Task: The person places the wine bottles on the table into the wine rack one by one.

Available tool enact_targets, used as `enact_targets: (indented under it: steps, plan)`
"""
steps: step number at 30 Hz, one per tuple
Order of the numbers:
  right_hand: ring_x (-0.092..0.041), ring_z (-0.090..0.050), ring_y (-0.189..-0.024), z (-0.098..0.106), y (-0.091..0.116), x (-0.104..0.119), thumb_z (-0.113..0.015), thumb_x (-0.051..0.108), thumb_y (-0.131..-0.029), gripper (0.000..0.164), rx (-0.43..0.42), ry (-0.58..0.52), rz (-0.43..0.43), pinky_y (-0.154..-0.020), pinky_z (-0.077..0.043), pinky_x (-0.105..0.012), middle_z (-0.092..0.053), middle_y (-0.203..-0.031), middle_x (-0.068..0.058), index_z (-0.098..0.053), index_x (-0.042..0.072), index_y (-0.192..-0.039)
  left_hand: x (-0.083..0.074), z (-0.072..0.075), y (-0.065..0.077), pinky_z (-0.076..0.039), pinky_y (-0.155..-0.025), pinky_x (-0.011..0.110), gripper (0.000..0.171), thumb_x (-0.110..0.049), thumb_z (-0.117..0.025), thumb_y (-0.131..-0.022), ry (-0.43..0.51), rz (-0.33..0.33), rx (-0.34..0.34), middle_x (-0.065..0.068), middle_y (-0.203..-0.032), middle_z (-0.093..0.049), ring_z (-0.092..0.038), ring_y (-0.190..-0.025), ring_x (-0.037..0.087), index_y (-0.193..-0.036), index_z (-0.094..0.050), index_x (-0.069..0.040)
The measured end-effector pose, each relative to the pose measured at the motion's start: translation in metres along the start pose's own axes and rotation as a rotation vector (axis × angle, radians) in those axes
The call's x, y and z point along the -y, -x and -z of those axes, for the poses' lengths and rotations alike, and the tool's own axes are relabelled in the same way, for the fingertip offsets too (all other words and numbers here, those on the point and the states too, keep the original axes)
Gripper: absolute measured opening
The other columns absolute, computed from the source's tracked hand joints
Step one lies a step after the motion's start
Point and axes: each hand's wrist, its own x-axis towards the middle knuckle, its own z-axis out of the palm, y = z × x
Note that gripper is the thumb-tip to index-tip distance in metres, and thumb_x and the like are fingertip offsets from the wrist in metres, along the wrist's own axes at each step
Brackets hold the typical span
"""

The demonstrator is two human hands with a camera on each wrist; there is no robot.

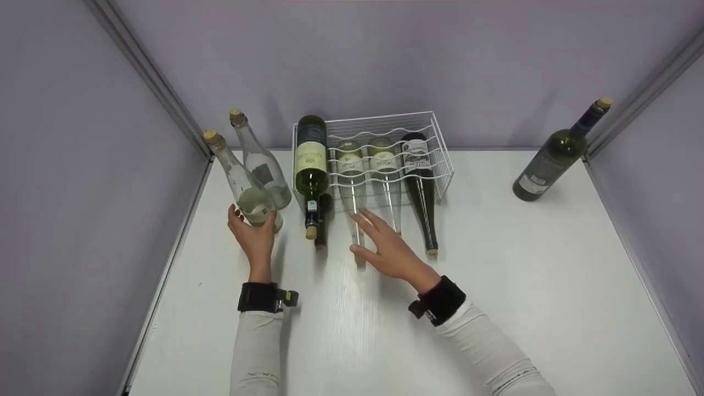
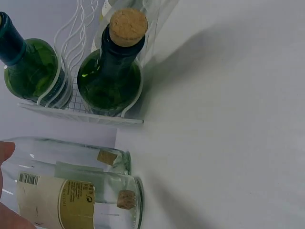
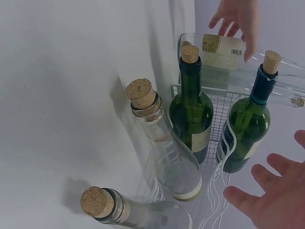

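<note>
Head, L hand: L hand (image 1: pixel 254 231) at lower part of near clear btl (image 1: pixel 242 181), thumb on R side, fingers on L, spaced wide; can't tell if touching.
Head, clear pair: near clear btl upright on white table (image 1: pixel 522 308), left side; far clear btl (image 1: pixel 258 159) upright just beside it, farther and a bit R. Both corked.
Head, R hand: R hand (image 1: pixel 388 253) over necks of two clear btls in rack, fingers spread wide, nothing held; contact w/ glass unclear.
Head, rack: white wire rack (image 1: pixel 441 144) at far side, center. Upper green btl (image 1: pixel 312 157) on its L end, cream label; lower green btl (image 1: pixel 322 228) under it, mostly hidden. Then L clear rack btl (image 1: pixel 350 165), R clear rack btl (image 1: pixel 384 163), dark btl (image 1: pixel 421 190) at R end. Necks point near.
Head, far R: green wine btl (image 1: pixel 550 162) upright, corked, well apart from rack.
L wrist: clear pair beside rack's L end; barcode label (image 2: pixel 57 200) on near one. L hand only partly in frame, grip can't tell here.
R wrist: R hand fingers apart, nothing held. L hand fingers apart at near clear btl.
</note>
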Motion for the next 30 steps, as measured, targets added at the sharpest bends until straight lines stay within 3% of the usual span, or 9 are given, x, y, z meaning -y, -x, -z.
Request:
enact_targets:
  steps: [15, 30]
  plan:
    - [-0.028, -0.022, -0.145, -0.001, -0.003, -0.004, -0.047, 0.057, -0.099, 0.070, 0.010, -0.008, -0.018, -0.109, -0.028, -0.059, -0.017, -0.162, -0.001, -0.026, 0.025, -0.157, 0.004, -0.002, -0.020, -0.026, -0.113, 0.038, 0.096, -0.026, -0.083, -0.079, 0.020, -0.020, 0.048, 0.017, -0.149, -0.031, -0.030, -0.140, 0.032, -0.152, -0.024, -0.005]
    - [-0.028, -0.022, -0.145, -0.001, -0.003, -0.009, -0.048, 0.054, -0.099, 0.069, 0.011, -0.025, -0.022, -0.110, -0.027, -0.057, -0.018, -0.162, -0.002, -0.026, 0.023, -0.157, 0.012, -0.004, -0.034, -0.032, -0.110, 0.039, 0.092, -0.020, -0.087, -0.076, 0.042, -0.096, 0.075, 0.017, -0.146, -0.041, -0.040, -0.133, 0.030, -0.149, -0.033, -0.004]
